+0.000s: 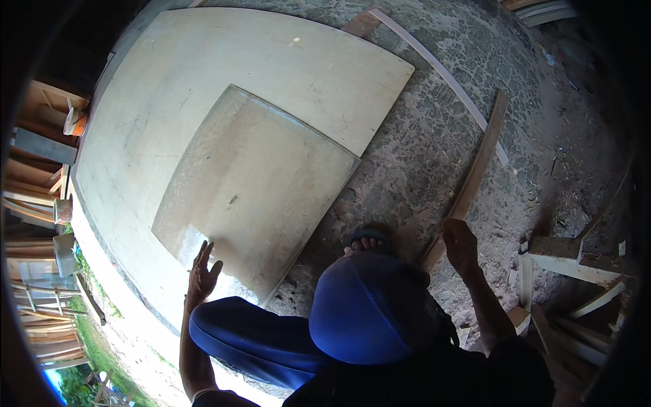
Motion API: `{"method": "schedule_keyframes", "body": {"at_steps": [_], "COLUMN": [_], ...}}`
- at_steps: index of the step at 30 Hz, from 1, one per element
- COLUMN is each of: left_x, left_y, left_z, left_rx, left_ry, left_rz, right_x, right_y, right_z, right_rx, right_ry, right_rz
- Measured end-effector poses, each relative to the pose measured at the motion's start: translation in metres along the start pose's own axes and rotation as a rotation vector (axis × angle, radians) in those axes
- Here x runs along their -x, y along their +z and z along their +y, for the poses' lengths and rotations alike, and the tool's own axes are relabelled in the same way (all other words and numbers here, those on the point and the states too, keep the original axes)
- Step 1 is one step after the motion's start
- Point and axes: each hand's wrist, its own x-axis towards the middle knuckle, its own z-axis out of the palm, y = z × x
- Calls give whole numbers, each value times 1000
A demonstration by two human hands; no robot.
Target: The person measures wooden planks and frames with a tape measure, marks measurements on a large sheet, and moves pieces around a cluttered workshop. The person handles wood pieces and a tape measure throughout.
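My left hand (204, 274) is beside the near left part of a smaller flat panel (264, 168), its thumb apart from the fingers and nothing visible in it. Whether it touches the panel I cannot tell. This panel lies on a larger pale sheet (147, 107), probably plywood. On the other side, my right hand (460, 246) has curled fingers at a long wooden strip (475, 165). Its grip on the strip, or on something small, is not clear. Both my knees, in blue trousers (356, 310), are bent, and a sandalled foot (368, 243) shows beyond them.
A thin pale strip (442, 71) crosses under the wooden one on the rough concrete floor (402, 168). Wooden offcuts and a frame (554, 259) stand at right. Along the left are an orange and white bucket (75, 122), another container (62, 211) and stacked timber (51, 325).
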Motion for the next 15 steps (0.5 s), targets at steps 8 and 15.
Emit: {"method": "schedule_keyframes", "body": {"at_steps": [8, 15], "left_x": [21, 31], "left_y": [69, 75], "left_z": [12, 15], "left_rx": [-98, -70], "left_ry": [75, 50], "left_rz": [91, 60], "right_x": [-194, -158], "right_y": [178, 219], "right_z": [-133, -139], "right_rx": [268, 394], "right_ry": [-546, -470], "right_rz": [-142, -114]}}
